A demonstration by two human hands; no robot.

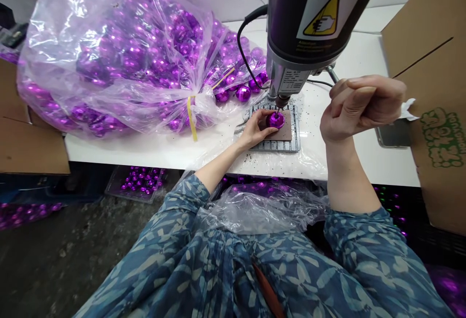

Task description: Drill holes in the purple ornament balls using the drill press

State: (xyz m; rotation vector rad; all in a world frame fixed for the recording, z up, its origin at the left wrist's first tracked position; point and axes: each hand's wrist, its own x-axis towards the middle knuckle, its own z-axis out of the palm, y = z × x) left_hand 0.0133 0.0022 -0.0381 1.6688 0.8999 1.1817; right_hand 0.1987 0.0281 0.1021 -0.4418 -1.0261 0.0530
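Between the thumb and fingers of my left hand [256,129] is a shiny purple faceted ball [275,120], held on a brown board [283,131]. That board lies on the slotted metal base [295,144] of a bench drill press [306,22]. The drill's chuck [282,101] is right above the ball, and its bit appears to touch the ball's top. Raised at the right, my right hand [360,107] is closed around the end of the drill's feed lever [332,74], whose tip is hidden in the fingers.
A big clear bag [120,51] of purple balls fills the table's left side. Loose balls [242,93] lie by its tied neck. Cardboard boxes [437,65] flank the right, near a phone [393,134]. Clear plastic [262,209] covers the lap; a tray [140,182] of balls sits below.
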